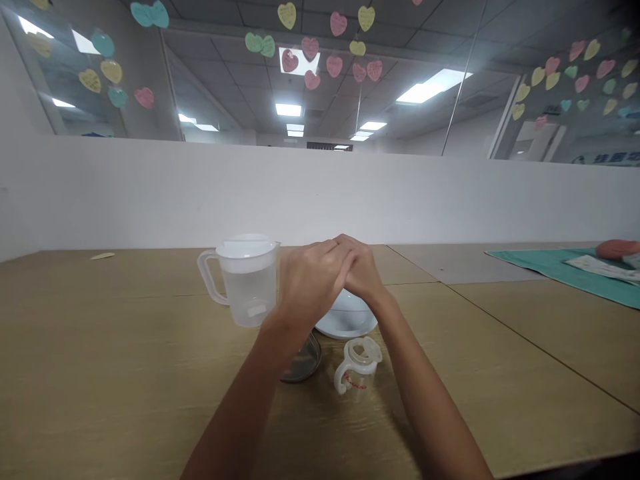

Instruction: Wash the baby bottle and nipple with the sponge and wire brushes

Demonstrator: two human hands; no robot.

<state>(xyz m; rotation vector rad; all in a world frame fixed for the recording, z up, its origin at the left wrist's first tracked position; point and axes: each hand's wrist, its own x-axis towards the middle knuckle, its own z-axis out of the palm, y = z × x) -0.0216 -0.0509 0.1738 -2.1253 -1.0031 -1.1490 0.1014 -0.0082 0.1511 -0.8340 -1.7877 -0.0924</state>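
Note:
My left hand (313, 277) and my right hand (361, 267) are clasped together above the table, fingers wrapped over each other; anything between them is hidden. Just left of them stands a translucent lidded pitcher (253, 290) with a handle on its left. Behind and below my hands is a white plate or bowl (346, 323), partly covered by them. Under my left wrist lies a dark-rimmed clear dish (306, 363), partly hidden by the forearm. Between my forearms a small clear jar (359, 373) with a white handle, an open-looking lid and red lettering sits on the table.
The wooden table (125, 360) meets a low white wall (225, 193) at the back. A green cloth (565, 267) with a reddish item (618, 249) lies far right. A small flat pale piece (103, 256) rests at the back left.

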